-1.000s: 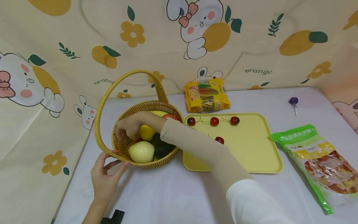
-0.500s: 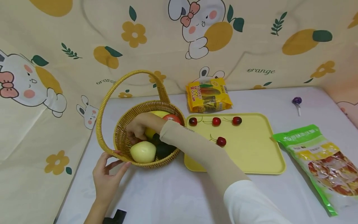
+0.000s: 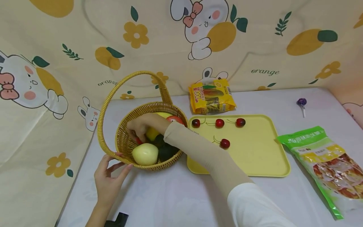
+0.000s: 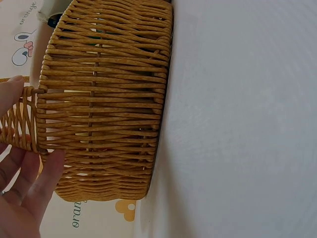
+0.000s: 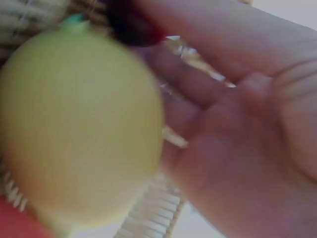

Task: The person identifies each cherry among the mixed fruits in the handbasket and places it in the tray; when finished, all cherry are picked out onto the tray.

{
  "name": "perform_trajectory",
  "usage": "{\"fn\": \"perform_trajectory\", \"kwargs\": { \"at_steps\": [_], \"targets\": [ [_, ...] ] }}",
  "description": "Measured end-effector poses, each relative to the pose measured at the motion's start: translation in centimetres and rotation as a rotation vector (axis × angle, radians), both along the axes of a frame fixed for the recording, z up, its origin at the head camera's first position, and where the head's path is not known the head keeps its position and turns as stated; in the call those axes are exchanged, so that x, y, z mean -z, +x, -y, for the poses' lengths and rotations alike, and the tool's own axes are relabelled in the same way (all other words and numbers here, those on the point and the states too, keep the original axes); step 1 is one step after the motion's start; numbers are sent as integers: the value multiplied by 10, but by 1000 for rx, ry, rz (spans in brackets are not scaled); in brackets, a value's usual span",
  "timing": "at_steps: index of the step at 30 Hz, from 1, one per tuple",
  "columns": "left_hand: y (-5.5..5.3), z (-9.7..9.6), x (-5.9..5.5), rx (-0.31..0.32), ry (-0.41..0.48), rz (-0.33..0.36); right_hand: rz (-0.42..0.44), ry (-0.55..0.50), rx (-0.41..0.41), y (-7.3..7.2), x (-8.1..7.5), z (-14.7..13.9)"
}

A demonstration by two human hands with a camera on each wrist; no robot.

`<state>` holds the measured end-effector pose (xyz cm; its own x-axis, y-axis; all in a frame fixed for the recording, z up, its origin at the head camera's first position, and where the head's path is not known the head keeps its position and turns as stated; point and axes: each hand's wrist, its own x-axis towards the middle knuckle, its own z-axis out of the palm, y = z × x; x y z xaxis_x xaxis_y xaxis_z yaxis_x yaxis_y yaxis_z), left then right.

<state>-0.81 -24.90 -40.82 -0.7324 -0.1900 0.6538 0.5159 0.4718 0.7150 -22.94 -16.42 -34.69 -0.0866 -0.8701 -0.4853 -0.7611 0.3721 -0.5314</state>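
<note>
A wicker basket with a tall arched handle stands at the left. My left hand grips its rim at the handle's foot, the thumb outside on the weave. Inside the basket is my right hand, its fingers curled downward. In the right wrist view a dark red cherry sits at its thumb and fingertips. A yellow fruit with a green tip lies beside that hand. Around it in the basket are a pale green fruit, a dark green one and a red one.
Right of the basket lies a yellow tray bearing several cherries. Behind it is a yellow snack packet. A green-topped food bag and a purple lollipop lie at the right. Patterned cloth hangs behind the table.
My right hand has moved slightly right and down within the basket from a second ago, and its fingers have drawn in at the cherry. My left hand keeps its hold on the rim.
</note>
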Motion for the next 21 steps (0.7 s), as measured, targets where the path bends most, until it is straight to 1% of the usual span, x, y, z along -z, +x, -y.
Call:
{"fn": "perform_trajectory", "kwargs": {
  "at_steps": [2, 3, 6, 8, 11, 13, 14, 15, 17, 19, 21],
  "targets": [
    [-2, 1, 3, 2, -2, 0, 35, -102, 46, -3, -6, -9],
    [-3, 2, 5, 2, -2, 0, 39, -156, 68, -5, -10, -15],
    [-7, 6, 13, 6, -3, 2, 74, -359, 124, -6, -22, -42],
    [-9, 6, 16, 11, 3, 2, 108, -507, 174, -5, -28, -68],
    [-9, 6, 18, 17, 17, -6, 177, -723, 263, 0, -30, -115],
    [-9, 5, 18, 16, 27, -13, 204, -826, 346, 6, -28, -151],
    [-8, 4, 17, 14, 31, -16, 200, -862, 390, 8, -26, -169],
    [-8, 4, 17, 12, 36, -16, 183, -886, 434, 10, -23, -188],
    [-6, 4, 16, 2, 38, -10, 133, -878, 536, 13, -20, -226],
    [-4, 4, 15, -6, 38, -3, 63, -822, 636, 15, -16, -261],
    [-2, 6, 15, -16, 35, 3, 10, -743, 713, 16, -11, -291]
  ]
}}
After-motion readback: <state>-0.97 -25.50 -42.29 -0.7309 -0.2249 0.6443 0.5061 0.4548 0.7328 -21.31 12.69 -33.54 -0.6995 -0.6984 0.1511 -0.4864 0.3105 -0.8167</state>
